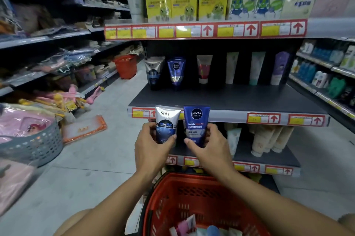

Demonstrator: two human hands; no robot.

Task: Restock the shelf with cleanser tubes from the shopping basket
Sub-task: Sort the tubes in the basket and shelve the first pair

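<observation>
My left hand (151,145) grips a white and dark blue cleanser tube (166,120), held upright just below the front edge of the dark middle shelf (230,99). My right hand (209,145) grips a blue Nivea Men tube (196,120) right beside it. At the back of that shelf stand several tubes, among them a matching white and blue one (153,72) and a blue Nivea one (176,71). The red shopping basket (172,193) sits below my arms with several tubes (192,226) in its bottom.
A lower shelf (265,159) holds pale tubes lying on their sides. Yellow boxes (184,5) stand on the top shelf. A second red basket (125,65) stands down the aisle. A grey tub (38,145) and packaged goods crowd the floor at left.
</observation>
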